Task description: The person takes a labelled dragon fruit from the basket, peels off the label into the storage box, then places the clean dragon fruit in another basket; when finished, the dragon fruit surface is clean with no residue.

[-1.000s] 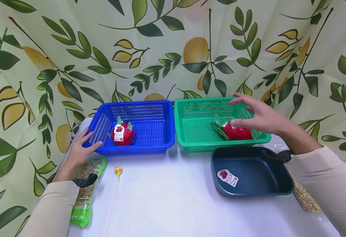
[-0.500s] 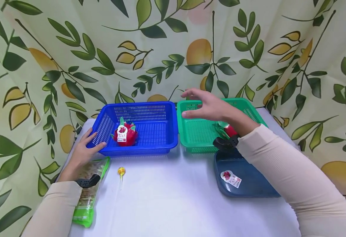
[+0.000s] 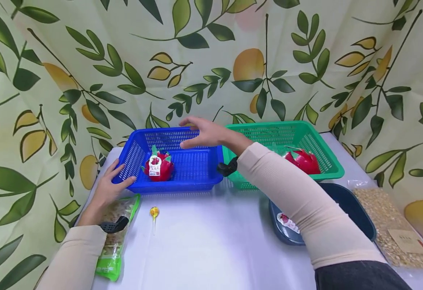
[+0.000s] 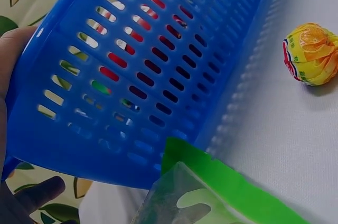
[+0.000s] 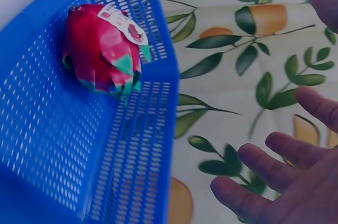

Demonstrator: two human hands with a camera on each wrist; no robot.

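My right hand is over the blue basket with fingers spread and nothing held. In the right wrist view, its fingers extend beyond the basket's rim. A red dragon fruit with green scales and a white sticker lies in the basket's left half. Against the same basket's front-left corner rests my left hand, thumb at the front and fingers along the side. Another dragon fruit lies in the green basket, partly hidden by my right sleeve.
A lollipop lies on the white table. Beneath my left forearm is a green-edged bag. My right arm crosses a dark blue tub holding a fruit sticker. At far right lies a bag of oats.
My right hand has swept left from above the green basket to above the blue basket. The left hand has stayed at the blue basket's corner. The view has shifted slightly.
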